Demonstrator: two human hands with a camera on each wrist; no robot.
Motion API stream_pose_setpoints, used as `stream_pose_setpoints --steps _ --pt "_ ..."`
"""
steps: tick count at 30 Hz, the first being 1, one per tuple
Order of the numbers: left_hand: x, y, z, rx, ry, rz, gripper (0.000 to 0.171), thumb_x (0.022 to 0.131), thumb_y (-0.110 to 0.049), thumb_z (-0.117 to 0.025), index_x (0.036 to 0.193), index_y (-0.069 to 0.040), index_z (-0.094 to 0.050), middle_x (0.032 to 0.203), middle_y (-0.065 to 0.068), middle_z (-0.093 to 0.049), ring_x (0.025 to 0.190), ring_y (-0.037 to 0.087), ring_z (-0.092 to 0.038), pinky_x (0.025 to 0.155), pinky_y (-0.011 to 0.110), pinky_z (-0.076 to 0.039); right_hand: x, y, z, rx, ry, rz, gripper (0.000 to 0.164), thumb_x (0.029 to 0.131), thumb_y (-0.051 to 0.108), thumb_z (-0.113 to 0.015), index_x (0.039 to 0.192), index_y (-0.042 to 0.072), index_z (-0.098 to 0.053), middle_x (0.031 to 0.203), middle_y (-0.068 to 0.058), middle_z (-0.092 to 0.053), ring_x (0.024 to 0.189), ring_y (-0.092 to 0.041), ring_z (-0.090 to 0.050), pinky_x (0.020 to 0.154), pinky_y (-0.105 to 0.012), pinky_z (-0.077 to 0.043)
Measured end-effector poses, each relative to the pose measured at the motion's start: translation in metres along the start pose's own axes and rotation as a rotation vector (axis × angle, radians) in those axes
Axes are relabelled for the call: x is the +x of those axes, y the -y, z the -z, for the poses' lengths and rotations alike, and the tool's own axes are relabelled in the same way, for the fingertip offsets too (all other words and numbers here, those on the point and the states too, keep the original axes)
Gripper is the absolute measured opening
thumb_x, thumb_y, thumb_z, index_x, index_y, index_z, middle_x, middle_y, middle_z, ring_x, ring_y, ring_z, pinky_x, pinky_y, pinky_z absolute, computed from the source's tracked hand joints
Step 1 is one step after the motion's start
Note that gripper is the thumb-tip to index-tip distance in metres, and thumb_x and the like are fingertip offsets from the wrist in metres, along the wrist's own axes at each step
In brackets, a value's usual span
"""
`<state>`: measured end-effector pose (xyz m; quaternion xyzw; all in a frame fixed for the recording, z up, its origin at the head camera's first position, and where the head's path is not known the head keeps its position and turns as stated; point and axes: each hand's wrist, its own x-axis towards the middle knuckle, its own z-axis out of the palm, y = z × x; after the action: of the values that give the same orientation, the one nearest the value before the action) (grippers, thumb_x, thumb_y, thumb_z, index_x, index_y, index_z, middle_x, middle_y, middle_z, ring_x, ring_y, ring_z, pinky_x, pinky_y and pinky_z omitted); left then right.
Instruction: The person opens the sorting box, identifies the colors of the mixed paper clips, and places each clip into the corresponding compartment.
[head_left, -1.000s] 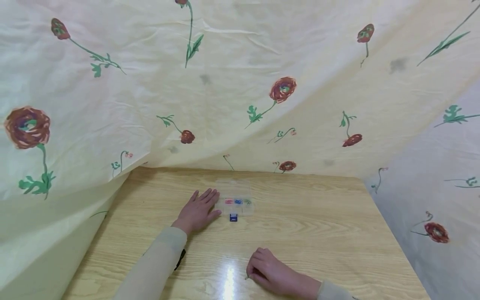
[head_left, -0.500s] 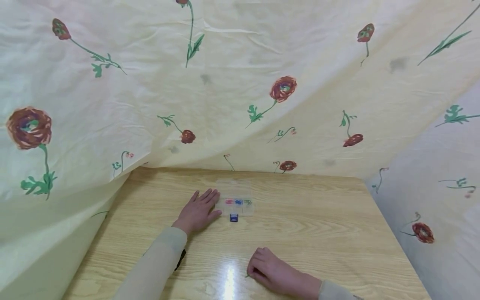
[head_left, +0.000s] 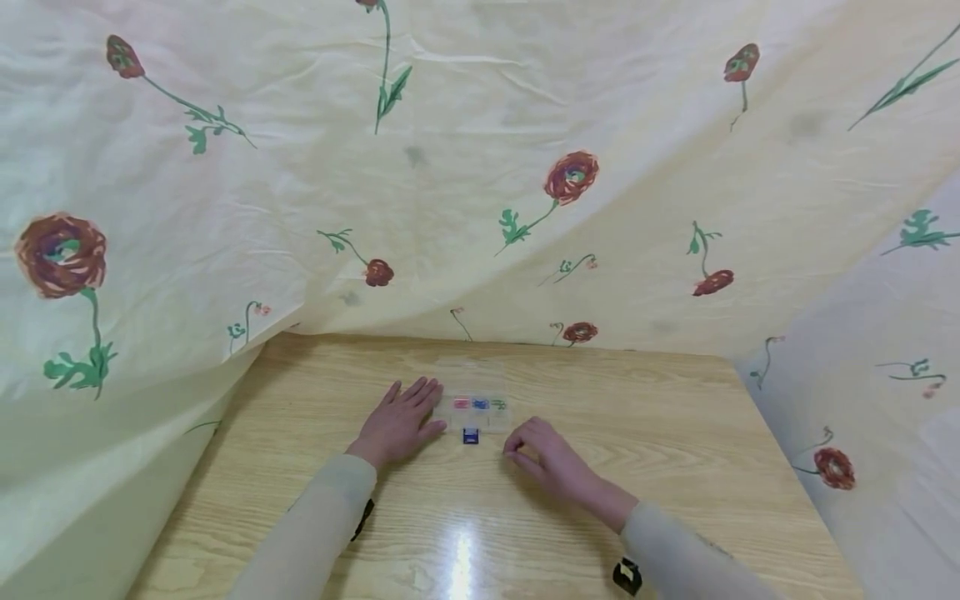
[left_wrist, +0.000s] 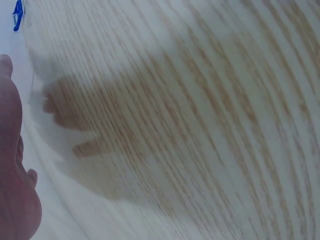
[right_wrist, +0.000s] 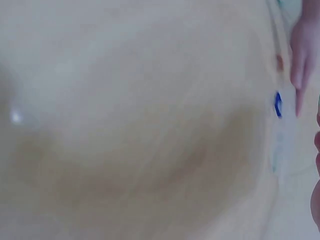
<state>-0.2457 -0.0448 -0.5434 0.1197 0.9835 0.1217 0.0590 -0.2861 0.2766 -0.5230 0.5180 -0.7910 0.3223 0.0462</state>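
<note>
A clear plastic compartment box lies with its lid folded back. Its middle row holds small pink pieces, blue pieces and green pieces. At the front edge sits a small dark-blue piece, also seen in the left wrist view. My left hand lies flat, fingers spread, its fingertips right at the box's left side. My right hand is above the table, just right and in front of the box, thumb and forefinger pinching a small green piece, mostly hidden by the fingers.
The wood-grain table spreads around the box. Flowered cloth hangs behind the table and along both sides. Dark straps show under both sleeves, one by the right forearm.
My right hand has moved forward from near the front of the table to beside the box, pinching the small green piece. The left hand has stayed at the box.
</note>
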Motion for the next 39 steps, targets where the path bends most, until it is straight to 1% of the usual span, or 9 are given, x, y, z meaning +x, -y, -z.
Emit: stream_pose_setpoints --steps 3,6,11,14,19,21,27,34,39 --pt "-0.001 0.0 -0.001 -0.002 -0.008 -0.005 0.075 0.112 -0.06 -0.038 0.171 -0.015 -0.025 0.177 0.002 -0.023 0.165 0.023 -0.018 0.134 0.053 -0.008 0.014 -0.012 0.003 -0.014 -0.045 -0.02 0.015 0.095 0.001 -0.079 0.1 0.011 -0.07 0.099 0.001 -0.073 0.098 -0.015 -0.065 0.084 -0.032 -0.059" --pt "-0.001 0.0 -0.001 0.006 -0.008 -0.003 0.076 0.112 -0.061 -0.037 0.172 -0.015 -0.024 0.177 0.001 -0.022 0.165 0.022 -0.017 0.134 0.052 -0.008 0.027 -0.022 0.006 -0.045 -0.065 -0.048 0.017 0.094 -0.002 -0.08 0.1 0.011 -0.071 0.099 -0.002 -0.074 0.098 -0.018 -0.065 0.085 -0.036 -0.059" --pt "-0.002 -0.003 0.002 0.013 0.004 0.009 0.076 0.112 -0.061 -0.037 0.172 -0.016 -0.024 0.177 0.001 -0.022 0.165 0.021 -0.017 0.135 0.051 -0.008 0.043 -0.038 0.006 -0.079 -0.079 -0.084 0.013 0.094 -0.003 -0.079 0.1 0.007 -0.073 0.098 -0.007 -0.074 0.097 -0.022 -0.066 0.085 -0.041 -0.059" --pt "-0.003 -0.004 0.003 0.006 0.004 0.006 0.075 0.112 -0.06 -0.039 0.171 -0.015 -0.026 0.177 0.001 -0.024 0.165 0.022 -0.018 0.134 0.052 -0.009 0.05 -0.046 0.005 -0.079 -0.067 -0.109 0.01 0.095 -0.002 -0.078 0.099 0.006 -0.074 0.098 -0.006 -0.075 0.097 -0.023 -0.066 0.088 -0.044 -0.059" --pt "-0.003 -0.004 0.002 0.006 -0.01 -0.007 0.075 0.112 -0.059 -0.04 0.171 -0.014 -0.028 0.177 0.002 -0.026 0.164 0.024 -0.02 0.134 0.053 -0.011 0.057 -0.053 0.003 -0.078 -0.024 -0.169 0.011 0.095 -0.002 -0.078 0.099 0.008 -0.073 0.099 -0.004 -0.075 0.1 -0.024 -0.065 0.1 -0.051 -0.056" --pt "-0.003 -0.004 0.0 0.017 -0.007 -0.006 0.075 0.112 -0.06 -0.038 0.171 -0.015 -0.027 0.177 0.002 -0.024 0.165 0.023 -0.019 0.134 0.053 -0.01 0.058 -0.055 0.003 -0.082 -0.003 -0.193 0.01 0.096 0.0 -0.077 0.099 0.008 -0.073 0.1 -0.004 -0.075 0.101 -0.025 -0.064 0.105 -0.053 -0.054" --pt "-0.002 -0.005 0.0 0.023 -0.003 -0.004 0.075 0.112 -0.061 -0.038 0.171 -0.016 -0.027 0.177 0.0 -0.024 0.165 0.022 -0.018 0.134 0.052 -0.01 0.059 -0.06 0.002 -0.12 0.032 -0.231 0.007 0.096 0.004 -0.079 0.099 0.009 -0.075 0.101 -0.005 -0.076 0.104 -0.027 -0.065 0.105 -0.052 -0.054" --pt "-0.002 -0.005 0.001 0.03 0.004 -0.004 0.077 0.112 -0.063 -0.036 0.172 -0.016 -0.023 0.177 0.0 -0.021 0.165 0.021 -0.016 0.135 0.051 -0.008 0.05 -0.061 0.006 -0.103 -0.024 -0.218 0.009 0.094 0.003 -0.081 0.098 0.008 -0.075 0.101 -0.005 -0.076 0.103 -0.026 -0.066 0.094 -0.048 -0.058" --pt "-0.002 -0.005 0.003 0.029 -0.016 -0.013 0.076 0.112 -0.06 -0.041 0.171 -0.013 -0.028 0.176 0.003 -0.026 0.164 0.024 -0.02 0.134 0.053 -0.012 0.041 -0.06 0.01 -0.106 -0.077 -0.19 0.013 0.091 0.003 -0.084 0.1 0.006 -0.077 0.102 -0.007 -0.077 0.103 -0.027 -0.067 0.092 -0.049 -0.059"
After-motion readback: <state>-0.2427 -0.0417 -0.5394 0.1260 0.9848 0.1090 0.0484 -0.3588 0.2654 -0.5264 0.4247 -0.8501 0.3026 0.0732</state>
